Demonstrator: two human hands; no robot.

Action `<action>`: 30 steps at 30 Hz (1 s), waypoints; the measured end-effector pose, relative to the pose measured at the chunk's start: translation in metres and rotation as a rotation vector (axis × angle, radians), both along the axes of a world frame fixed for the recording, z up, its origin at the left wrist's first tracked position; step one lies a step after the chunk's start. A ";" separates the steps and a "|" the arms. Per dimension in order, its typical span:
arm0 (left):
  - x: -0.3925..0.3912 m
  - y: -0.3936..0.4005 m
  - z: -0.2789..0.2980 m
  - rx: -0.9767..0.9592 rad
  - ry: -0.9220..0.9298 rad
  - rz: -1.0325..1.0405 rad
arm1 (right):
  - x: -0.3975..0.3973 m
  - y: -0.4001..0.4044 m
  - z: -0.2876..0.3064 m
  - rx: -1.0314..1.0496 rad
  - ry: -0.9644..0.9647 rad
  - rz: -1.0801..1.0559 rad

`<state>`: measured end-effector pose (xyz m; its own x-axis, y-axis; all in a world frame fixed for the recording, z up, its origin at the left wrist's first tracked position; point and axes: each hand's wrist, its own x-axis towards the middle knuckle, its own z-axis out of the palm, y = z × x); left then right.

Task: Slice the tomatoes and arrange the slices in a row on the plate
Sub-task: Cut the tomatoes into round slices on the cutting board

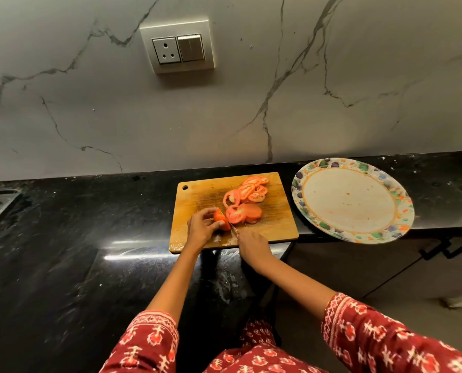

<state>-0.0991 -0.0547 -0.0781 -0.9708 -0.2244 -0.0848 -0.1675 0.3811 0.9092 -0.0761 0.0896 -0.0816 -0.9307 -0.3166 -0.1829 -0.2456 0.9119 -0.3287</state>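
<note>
Tomato end piece (pixel 221 219), the last uncut chunk, sits near the front left of a wooden cutting board (pixel 197 200) on the black desk (pixel 63 238). From the head view, the left hand (pixel 201 229) curls its fingers round that chunk to steady it. The right hand (pixel 251 244) has its grip closed round a knife (pixel 234 229), whose blade meets the chunk's right side. Cut slices (pixel 244 200) lie heaped toward the board's middle and back. A patterned plate (pixel 300 181) rests just right of the board, holding no slices, and its front rim juts past the desk's edge.

Slicing looks nearly finished; arranging has not begun. Next comes a careful last cut close to the fingertips. The board's front edge also sits at the desk's lip, so room forward is tight.
</note>
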 end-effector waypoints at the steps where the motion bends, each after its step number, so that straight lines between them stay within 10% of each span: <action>1: 0.001 -0.001 -0.001 -0.001 0.001 0.013 | -0.002 0.000 0.000 -0.030 -0.012 -0.018; 14: 0.003 -0.018 0.000 0.046 -0.119 -0.174 | -0.030 0.026 0.005 -0.357 -0.107 -0.108; 30: 0.010 -0.016 0.002 -0.728 -0.127 -0.084 | -0.035 0.029 0.003 -0.427 -0.081 -0.137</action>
